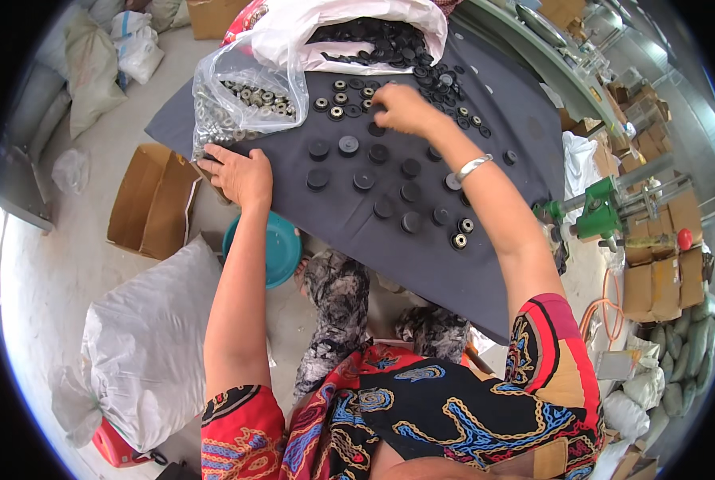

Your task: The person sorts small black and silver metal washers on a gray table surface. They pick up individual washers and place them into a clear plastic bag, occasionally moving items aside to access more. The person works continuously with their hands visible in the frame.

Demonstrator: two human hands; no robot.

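My left hand point(244, 176) rests at the table's left edge, fingers spread, by a clear plastic bag point(289, 68) of small metal rings point(261, 98). Its fingertips are beside loose rings at the bag's lower end. Over the middle of the dark-covered table point(309, 212), my right hand point(405, 110) reaches down among small black discs, its fingers bent together; what they hold, if anything, is hidden. Close to it are black discs with metal rings seated in them point(337, 113). Several black round caps point(364, 179) lie spaced out nearer to me.
A white sack point(293, 40) spills black discs point(381, 44) at the table's far side. Below the left edge are a teal basin point(273, 260), a cardboard box point(151, 200) and a full white sack point(145, 344). A green machine point(597, 210) stands to the right.
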